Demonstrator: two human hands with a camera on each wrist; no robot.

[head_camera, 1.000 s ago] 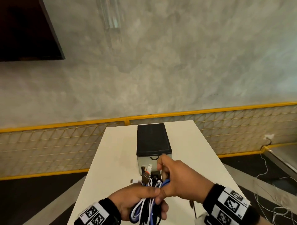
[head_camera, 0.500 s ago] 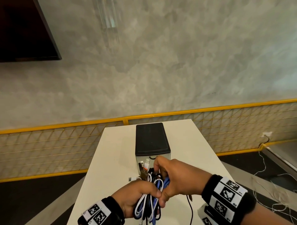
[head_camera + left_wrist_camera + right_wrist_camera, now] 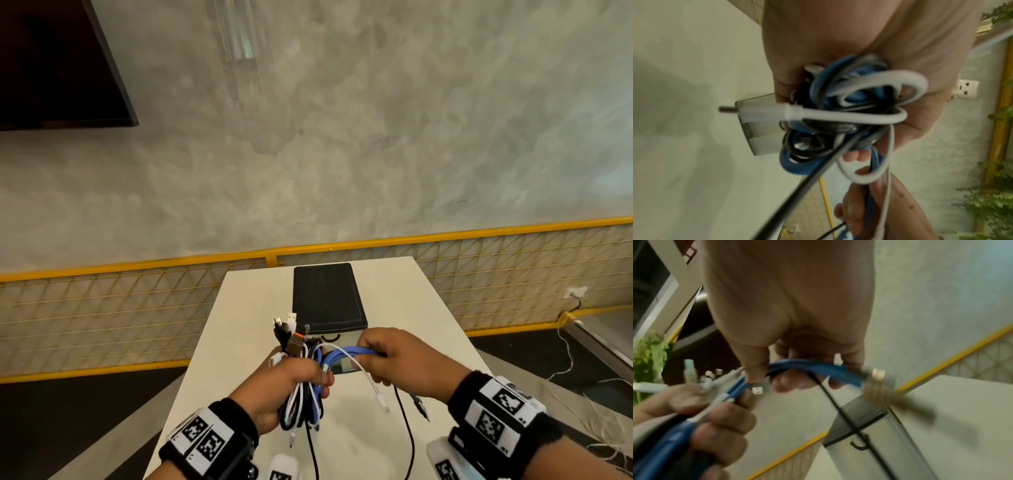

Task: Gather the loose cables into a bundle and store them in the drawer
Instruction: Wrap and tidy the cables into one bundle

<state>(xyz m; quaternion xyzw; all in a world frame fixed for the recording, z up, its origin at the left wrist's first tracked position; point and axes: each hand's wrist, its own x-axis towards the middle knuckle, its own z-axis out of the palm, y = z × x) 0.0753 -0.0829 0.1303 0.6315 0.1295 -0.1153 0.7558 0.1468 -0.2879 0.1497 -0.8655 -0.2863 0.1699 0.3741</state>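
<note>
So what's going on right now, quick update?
Left hand grips cable bundle. Right hand pulls blue cable sideways. Drawer unit closed behind. Tails dangling loose.

The cables (image 3: 303,387) wear smooth plastic jackets in white, blue and black, faintly glossy (the blue one (image 3: 818,369) looks the most matt), and their plugs (image 3: 291,320) end in bright bare metal. The drawer box (image 3: 329,298) has a matt black top with a soft, rubbery look, over pale satin sides that could be metal or plastic. The table (image 3: 239,325) is smooth, matt and cream. The wall (image 3: 376,154) behind is rough, mottled grey plaster. Black cloth wristbands (image 3: 479,387) carry printed, paper-like tags.
</note>
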